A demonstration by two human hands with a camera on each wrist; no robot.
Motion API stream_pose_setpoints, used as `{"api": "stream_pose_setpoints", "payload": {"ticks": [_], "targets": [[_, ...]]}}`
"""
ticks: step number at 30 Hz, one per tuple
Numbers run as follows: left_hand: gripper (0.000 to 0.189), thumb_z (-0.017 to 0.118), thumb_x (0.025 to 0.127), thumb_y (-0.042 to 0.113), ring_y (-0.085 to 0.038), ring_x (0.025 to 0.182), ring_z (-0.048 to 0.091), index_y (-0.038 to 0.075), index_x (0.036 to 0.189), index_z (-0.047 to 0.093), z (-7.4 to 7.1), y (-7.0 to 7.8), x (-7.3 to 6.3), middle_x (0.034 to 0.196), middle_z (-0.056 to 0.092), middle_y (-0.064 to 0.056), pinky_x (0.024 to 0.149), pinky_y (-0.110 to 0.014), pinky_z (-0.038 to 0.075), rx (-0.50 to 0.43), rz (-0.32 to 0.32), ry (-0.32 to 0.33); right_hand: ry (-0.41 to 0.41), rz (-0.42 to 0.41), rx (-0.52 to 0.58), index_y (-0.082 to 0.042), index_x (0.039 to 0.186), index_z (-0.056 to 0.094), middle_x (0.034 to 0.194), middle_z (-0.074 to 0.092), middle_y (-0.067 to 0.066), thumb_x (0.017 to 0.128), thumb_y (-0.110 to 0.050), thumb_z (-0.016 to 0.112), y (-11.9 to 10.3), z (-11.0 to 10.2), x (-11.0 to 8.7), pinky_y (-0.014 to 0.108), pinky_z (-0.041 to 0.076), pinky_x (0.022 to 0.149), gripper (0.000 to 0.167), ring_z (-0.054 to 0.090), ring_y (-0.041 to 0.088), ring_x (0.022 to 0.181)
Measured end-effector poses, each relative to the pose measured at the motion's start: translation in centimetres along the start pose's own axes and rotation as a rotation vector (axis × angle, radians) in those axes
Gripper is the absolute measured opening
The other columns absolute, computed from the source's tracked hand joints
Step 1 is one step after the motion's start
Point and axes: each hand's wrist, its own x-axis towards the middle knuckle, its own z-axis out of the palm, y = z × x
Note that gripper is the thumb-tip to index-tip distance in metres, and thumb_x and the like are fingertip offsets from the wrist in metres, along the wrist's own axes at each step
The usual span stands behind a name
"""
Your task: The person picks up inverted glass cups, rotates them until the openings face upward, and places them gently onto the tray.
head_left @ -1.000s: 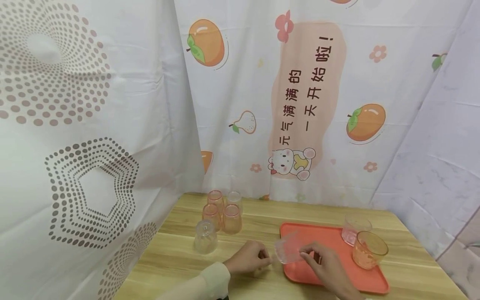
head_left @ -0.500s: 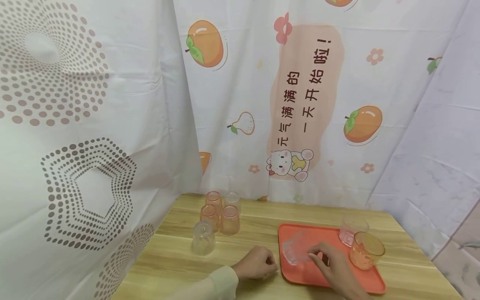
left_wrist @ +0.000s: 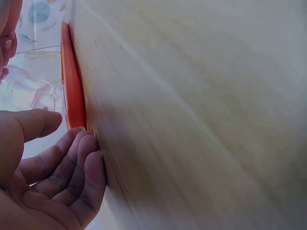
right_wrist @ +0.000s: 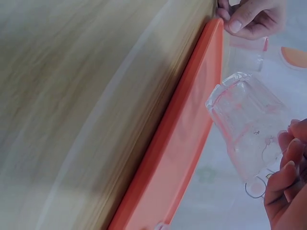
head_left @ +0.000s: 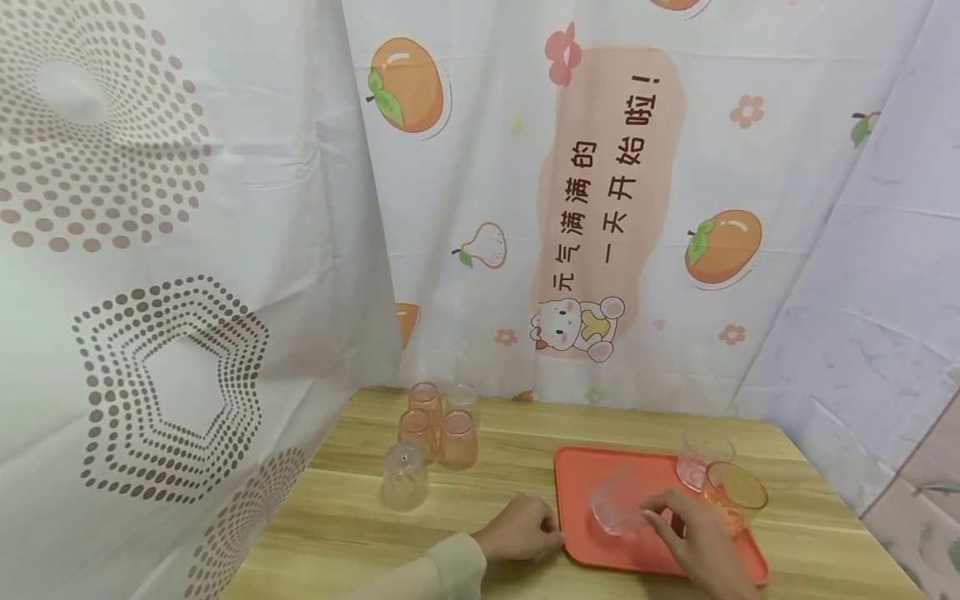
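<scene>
My right hand (head_left: 693, 533) pinches a clear, faceted drinking glass (head_left: 618, 504) near its rim. In the right wrist view the clear glass (right_wrist: 247, 122) hangs tilted above the orange-red tray (right_wrist: 184, 139), apart from its surface. My left hand (head_left: 519, 529) lies low on the table at the near left corner of the tray (head_left: 573, 467). In the left wrist view the loosely bent fingers (left_wrist: 88, 167) rest on the table and touch the tray's end, with the thumb apart from it. An amber glass (head_left: 738, 492) and a clear glass (head_left: 701, 458) stand on the tray's right side.
At the left of the wooden table (head_left: 510, 450) several upside-down glasses stand grouped: pink ones (head_left: 459, 442) and clear ones, one clear glass (head_left: 405, 479) nearest. Printed curtains (head_left: 487, 167) hang behind and at the sides.
My right hand has carried the clear glass rightward, from the tray's left edge to over its middle. My left hand has slid right to the tray's corner.
</scene>
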Motion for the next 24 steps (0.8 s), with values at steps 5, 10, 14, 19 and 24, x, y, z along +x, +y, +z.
{"api": "stream_pose_setpoints", "payload": {"ticks": [5, 10, 14, 19, 24], "targets": [[0.035, 0.074, 0.092, 0.021, 0.004, 0.046, 0.038, 0.019, 0.06, 0.062, 0.2, 0.2, 0.2, 0.05, 0.043, 0.019, 0.046, -0.015, 0.033, 0.004, -0.008, -0.008, 0.02, -0.027, -0.053, -0.026, 0.092, 0.071, 0.08, 0.062, -0.015, 0.083, 0.0, 0.082, 0.9, -0.6, -0.4, 0.02, 0.036, 0.051, 0.03, 0.041, -0.003, 0.058], [0.041, 0.074, 0.093, 0.022, 0.005, 0.04, 0.032, 0.019, 0.055, 0.058, 0.4, 0.3, 0.3, 0.045, 0.038, 0.019, 0.042, -0.015, 0.029, 0.002, -0.003, -0.005, 0.04, -0.055, -0.114, -0.026, 0.091, 0.071, 0.081, 0.063, -0.018, 0.081, 0.0, 0.084, 1.6, -1.4, -0.6, 0.016, 0.035, 0.052, 0.031, 0.04, -0.005, 0.059], [0.043, 0.073, 0.093, 0.02, 0.006, 0.037, 0.03, 0.019, 0.053, 0.056, 0.5, 0.4, 0.3, 0.042, 0.037, 0.019, 0.04, -0.014, 0.026, -0.011, -0.004, -0.003, 0.043, -0.086, -0.136, -0.025, 0.091, 0.071, 0.083, 0.062, -0.02, 0.078, 0.002, 0.085, 2.3, -1.9, -0.9, 0.014, 0.032, 0.053, 0.034, 0.039, -0.006, 0.059], [0.044, 0.073, 0.093, 0.018, 0.004, 0.036, 0.03, 0.019, 0.053, 0.054, 0.4, 0.6, 0.3, 0.041, 0.037, 0.018, 0.039, -0.015, 0.025, -0.04, -0.023, -0.011, 0.058, -0.126, -0.162, -0.026, 0.092, 0.07, 0.084, 0.061, -0.02, 0.073, 0.005, 0.086, 3.0, -2.4, -1.5, 0.011, 0.03, 0.053, 0.04, 0.035, -0.007, 0.058], [0.048, 0.072, 0.094, 0.019, 0.002, 0.038, 0.023, 0.019, 0.051, 0.048, 0.4, 0.7, 0.3, 0.043, 0.032, 0.016, 0.041, -0.016, 0.023, -0.059, -0.053, -0.024, 0.072, -0.108, -0.197, -0.026, 0.092, 0.07, 0.082, 0.059, -0.021, 0.072, 0.003, 0.087, 3.6, -3.1, -2.2, 0.012, 0.027, 0.05, 0.039, 0.031, -0.008, 0.055]]}}
